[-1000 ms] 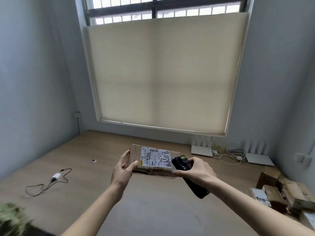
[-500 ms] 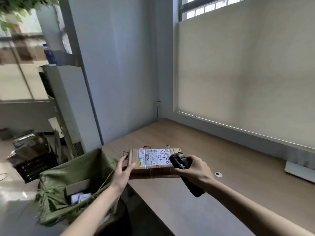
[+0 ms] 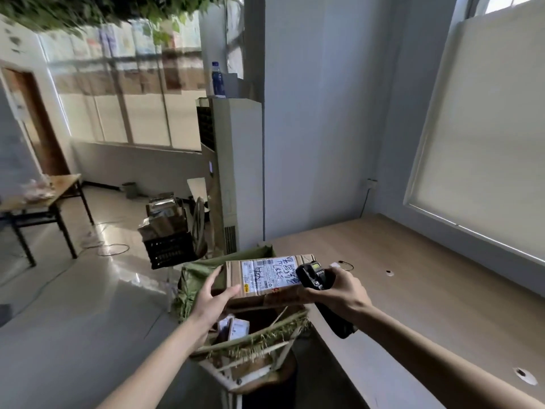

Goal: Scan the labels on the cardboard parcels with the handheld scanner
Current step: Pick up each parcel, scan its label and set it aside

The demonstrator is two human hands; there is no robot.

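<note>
The left hand (image 3: 213, 293) holds the parcel (image 3: 267, 280) at its left end, thumb on the top edge and fingers spread along the side. The parcel is up in the air, above the open green sack (image 3: 244, 329) and just left of the wooden surface (image 3: 427, 278), touching neither. Its white label (image 3: 269, 274) faces up, with a barcode along the top and blue handwriting across it. The right hand (image 3: 339, 290) grips the black scanner (image 3: 314, 276), fingers wrapped round the handle; the scanner's head sits at the right end of the parcel, by the label's edge, and it may be touching the cardboard, though the view is too blurred to say. The handle sticks out below the wrist. Inside the sack lie a few smaller boxes (image 3: 234, 327) with white labels. The sack hangs in a pale frame (image 3: 253, 367) beside the surface's near corner. Farther back on the floor stands a black crate (image 3: 171, 249) piled with packets, next to a tall white air conditioner (image 3: 236, 172) with a blue bottle (image 3: 218, 79) on top. A small cable (image 3: 343, 264) lies on the surface behind the right hand
</note>
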